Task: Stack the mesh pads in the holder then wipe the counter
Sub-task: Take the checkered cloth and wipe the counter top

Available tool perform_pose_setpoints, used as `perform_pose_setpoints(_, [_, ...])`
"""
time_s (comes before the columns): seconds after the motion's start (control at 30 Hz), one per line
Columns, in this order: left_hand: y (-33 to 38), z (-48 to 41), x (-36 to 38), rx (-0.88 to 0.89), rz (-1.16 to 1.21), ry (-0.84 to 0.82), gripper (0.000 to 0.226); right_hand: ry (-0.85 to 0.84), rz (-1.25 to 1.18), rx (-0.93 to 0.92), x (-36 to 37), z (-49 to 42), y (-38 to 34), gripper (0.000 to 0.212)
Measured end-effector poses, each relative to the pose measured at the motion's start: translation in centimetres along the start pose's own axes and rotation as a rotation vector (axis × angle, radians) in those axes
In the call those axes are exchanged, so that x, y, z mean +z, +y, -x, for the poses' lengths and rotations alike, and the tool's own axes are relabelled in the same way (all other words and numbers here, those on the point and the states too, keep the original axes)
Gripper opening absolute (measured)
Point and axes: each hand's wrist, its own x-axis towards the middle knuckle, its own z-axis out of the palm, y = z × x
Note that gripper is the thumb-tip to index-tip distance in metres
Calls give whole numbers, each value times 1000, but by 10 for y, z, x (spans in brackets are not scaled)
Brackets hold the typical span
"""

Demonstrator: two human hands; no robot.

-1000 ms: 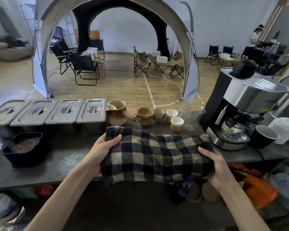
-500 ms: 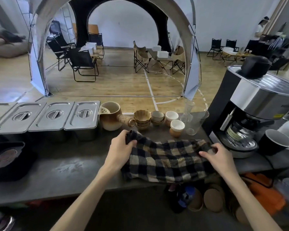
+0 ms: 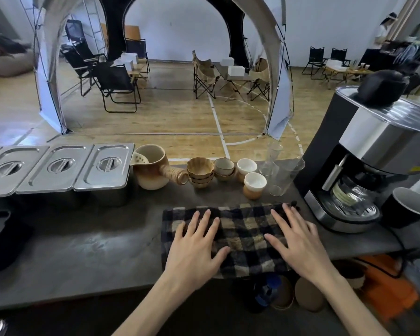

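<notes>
A black and beige checked cloth (image 3: 243,229) lies spread flat on the grey counter (image 3: 95,251), its near edge hanging a little over the front. My left hand (image 3: 197,248) rests palm down on the cloth's left half with fingers spread. My right hand (image 3: 296,238) lies flat on its right half, fingers apart. The black holder (image 3: 0,241) with a round pad inside sits at the far left edge, mostly cut off.
Steel lidded pans (image 3: 58,168) line the back left. A ceramic pitcher (image 3: 153,169), stacked small cups (image 3: 200,172) and a glass beaker (image 3: 284,178) stand just behind the cloth. A coffee machine (image 3: 364,166) and black paper cup (image 3: 407,207) stand at right.
The cloth went from held bunched in both hands to laid flat on the counter. Both hands let go of its edges and now press flat on top of it.
</notes>
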Motion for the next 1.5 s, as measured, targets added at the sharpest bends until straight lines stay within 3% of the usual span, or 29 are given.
perform_pose_setpoints(0.2, [-10,2,4,36,-21,3,71,-56,58,-7,4,-1,-8,75])
perform_pose_setpoints(0.8, [-54,29,-3,15,-40,36,68,-72,79,-55,15,-5,-63,70])
perform_pose_setpoints(1.5, [-177,104,-24,-167,-117,62,73,-103,-38,-147,27,-6,-214,72])
